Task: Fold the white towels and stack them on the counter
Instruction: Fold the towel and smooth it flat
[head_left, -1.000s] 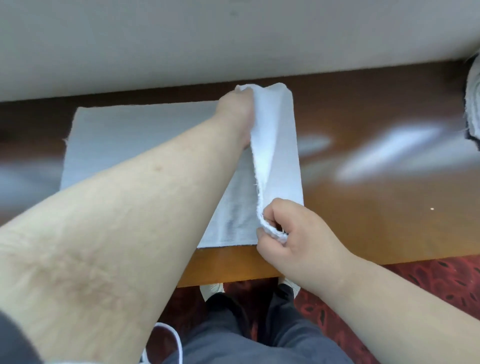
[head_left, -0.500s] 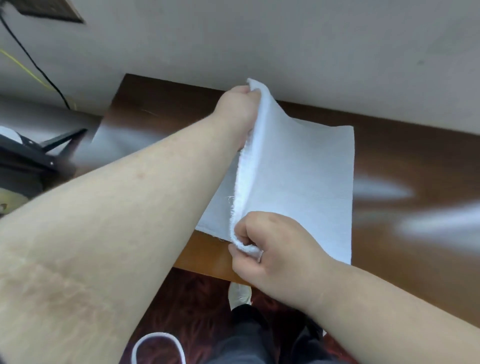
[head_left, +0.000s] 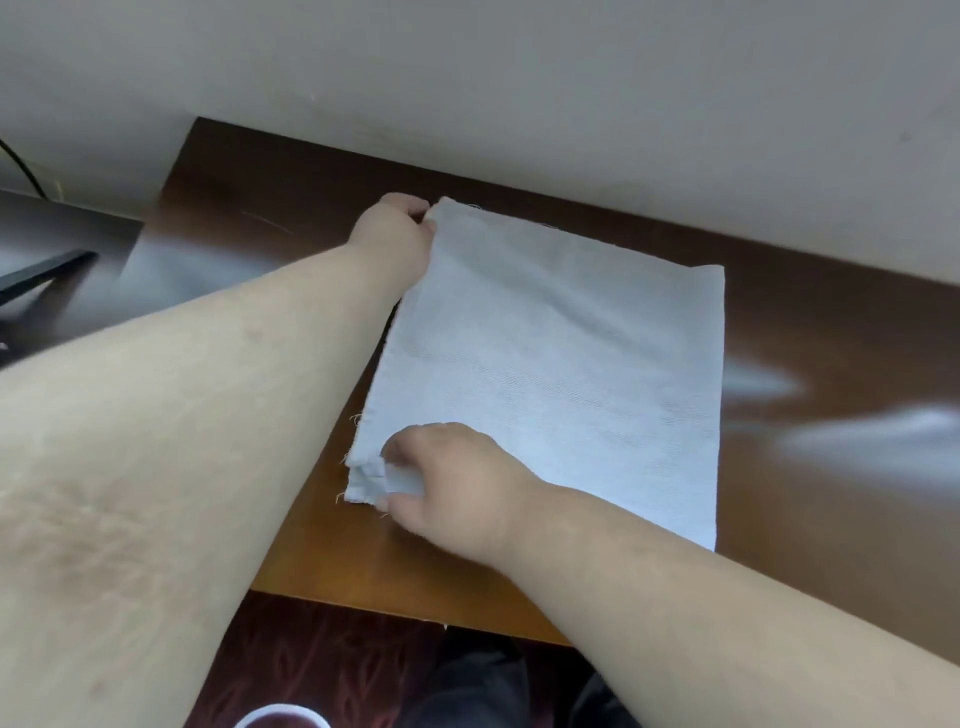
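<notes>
White towel (head_left: 561, 374) lay flat on the brown bench (head_left: 810, 332), folded over, doubled edges along its 9 o'clock side, fold toward 3 o'clock. Sat close under the pale wall (head_left: 519, 78), far edge just short of it. Left hand (head_left: 397, 236) reached to the towel's far corner at 11 o'clock; grip closed there, fingertips pinching the corner right at the bench surface. Right hand (head_left: 457, 483) worked the near corner at 7 o'clock, thumb and curled fingers pinching the layered edges, a small crumple of cloth bunched between them. Frayed threads stuck out along that left edge. Both forearms crossed the frame from 8 o'clock and 4 o'clock, bare. Bench glossy, streaked with blurred white glare at 3 o'clock. Near edge of the bench ran lighter, orange-brown, at 6 o'clock. Below it, dark red patterned carpet (head_left: 322, 670) and dark trousers (head_left: 483, 686). A white rim (head_left: 280, 714) peeked in at the bottom edge, 7 o'clock, too cropped to identify. At 9 o'clock, a dark object (head_left: 47, 254) with a black cable (head_left: 23, 171) rising behind it, blurred.
</notes>
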